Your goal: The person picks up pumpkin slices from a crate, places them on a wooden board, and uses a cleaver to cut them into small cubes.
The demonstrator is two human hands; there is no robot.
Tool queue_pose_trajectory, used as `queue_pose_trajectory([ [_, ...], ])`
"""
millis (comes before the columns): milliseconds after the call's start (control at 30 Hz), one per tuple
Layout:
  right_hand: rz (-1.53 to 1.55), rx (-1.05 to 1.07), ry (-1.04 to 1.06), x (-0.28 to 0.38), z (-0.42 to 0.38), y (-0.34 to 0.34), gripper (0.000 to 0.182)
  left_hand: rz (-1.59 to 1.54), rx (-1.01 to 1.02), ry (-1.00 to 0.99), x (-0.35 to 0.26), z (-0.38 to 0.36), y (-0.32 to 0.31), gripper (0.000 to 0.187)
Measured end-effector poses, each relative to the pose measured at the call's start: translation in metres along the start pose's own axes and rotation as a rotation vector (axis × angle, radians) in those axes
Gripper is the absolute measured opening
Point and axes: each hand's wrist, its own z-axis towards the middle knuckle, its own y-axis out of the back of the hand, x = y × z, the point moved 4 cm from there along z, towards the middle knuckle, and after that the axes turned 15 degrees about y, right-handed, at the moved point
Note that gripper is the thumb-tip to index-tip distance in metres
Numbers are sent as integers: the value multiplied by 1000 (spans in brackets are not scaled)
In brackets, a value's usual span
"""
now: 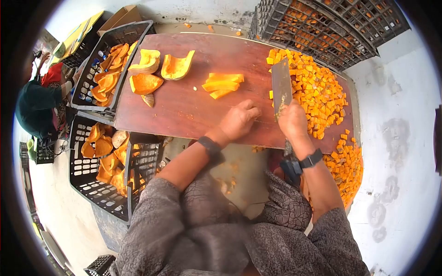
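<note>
My right hand (293, 120) is closed around the handle of a cleaver (281, 83). The broad blade points away from me, beside the left edge of a heap of orange pumpkin cubes (317, 87). Bits of pumpkin cling to the blade near my fist. My left hand (239, 120) is low over the reddish-brown tabletop (184, 108), its fingers curled in; what is inside them, if anything, is hidden. Just beyond it lie several cut pumpkin strips (223, 84). Larger pumpkin chunks (177, 65) with rind rest farther left on the table.
Black crates of pumpkin pieces stand left, one at the table's end (113, 108) and one lower (78, 170). Stacked crates (322, 30) of cubes rise behind. More cubes (343, 165) lie below the table's right end. Another person (39, 108) is far left. A white wall (396, 152) borders the right.
</note>
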Motion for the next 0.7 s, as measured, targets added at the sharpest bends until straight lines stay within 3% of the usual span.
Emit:
queue_pose_trajectory([
  [67,85,1,179,2,-11,11,20,7,-6,-1,-6,-2,15,22],
  [100,86,8,173,8,-19,20,20,125,-115,7,-5,-2,31,22],
  [167,154,221,178,25,-33,28,19,255,-227,14,3,-5,53,24],
  [233,164,250,217,23,-49,17,19,532,-353,286,19,-10,71,27],
  [333,161,286,236,22,-55,12,20,520,-280,380,40,-18,71,29],
  [500,49,266,280,14,-49,23,20,433,-290,304,47,-15,57,24],
  [567,40,218,115,-5,-47,23,19,387,-260,295,48,-13,48,22],
  [633,32,221,153,-5,-51,31,19,290,-60,108,30,-17,29,19],
  [700,52,192,144,-5,-54,34,18,307,-25,51,21,-17,17,17],
])
